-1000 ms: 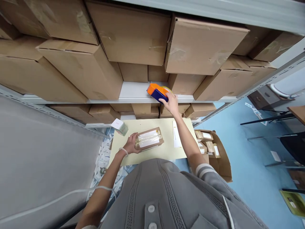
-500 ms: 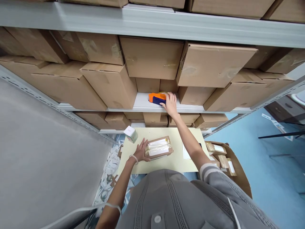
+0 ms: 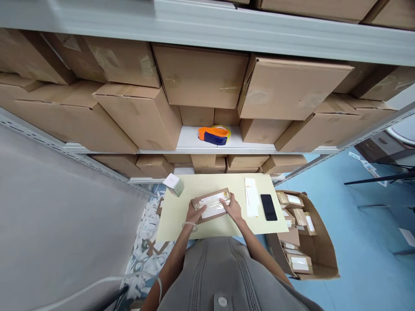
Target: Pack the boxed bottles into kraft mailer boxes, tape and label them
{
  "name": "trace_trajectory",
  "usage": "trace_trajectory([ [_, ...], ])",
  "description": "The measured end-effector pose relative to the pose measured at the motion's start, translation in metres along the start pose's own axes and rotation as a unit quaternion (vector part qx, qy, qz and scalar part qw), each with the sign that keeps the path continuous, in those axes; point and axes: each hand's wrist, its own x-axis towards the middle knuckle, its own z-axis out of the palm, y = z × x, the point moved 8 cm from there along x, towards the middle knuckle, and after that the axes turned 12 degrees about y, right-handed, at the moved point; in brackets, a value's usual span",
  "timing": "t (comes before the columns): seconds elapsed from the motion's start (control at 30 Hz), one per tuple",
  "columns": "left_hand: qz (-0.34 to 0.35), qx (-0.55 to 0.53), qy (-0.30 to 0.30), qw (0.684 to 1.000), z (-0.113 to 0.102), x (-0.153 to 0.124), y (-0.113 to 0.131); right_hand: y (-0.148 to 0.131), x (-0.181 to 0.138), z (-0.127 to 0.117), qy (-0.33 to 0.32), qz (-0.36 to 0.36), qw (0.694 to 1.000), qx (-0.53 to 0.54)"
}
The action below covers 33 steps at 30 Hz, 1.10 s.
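Note:
A small cardboard parcel (image 3: 212,211) with a white label and clear tape lies slightly tilted over the pale yellow tabletop (image 3: 175,220). My left hand (image 3: 194,213) grips its left end, thumb on top. Around the right end is my right hand (image 3: 232,208), its thumb pressing on the label. The fingers under the parcel are hidden. Farther up, an orange and dark blue tape dispenser (image 3: 214,135) with a yellow roll rests on the white shelf (image 3: 189,136), apart from both hands.
Left of the parcel stands a small white and green box (image 3: 174,185). White label slips (image 3: 251,198) and a black phone (image 3: 269,207) lie to the right. A large open carton (image 3: 320,242) holds several labelled parcels beside the table. Paper scraps (image 3: 139,255) cover the floor at left; cardboard boxes (image 3: 201,77) fill the shelves.
My right hand has let go of the tape dispenser on the shelf and come down to the parcel's right end. Both hands now hold the parcel. The label slips and phone are uncovered.

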Motion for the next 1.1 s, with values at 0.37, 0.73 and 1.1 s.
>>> trace_trajectory([
  [0.37, -0.021, -0.026, 0.026, 0.999, -0.004, -0.005, 0.006, -0.002, 0.004, 0.003, 0.025, -0.033, 0.995, -0.092],
  [0.73, -0.073, 0.052, 0.067, 0.994, -0.012, -0.008, 0.01, -0.011, 0.017, 0.005, 0.007, -0.037, 0.992, -0.124],
  [1.1, -0.097, 0.056, 0.004, 0.994, -0.011, -0.015, 0.009, -0.018, -0.003, -0.003, 0.038, 0.028, 0.99, -0.134],
])
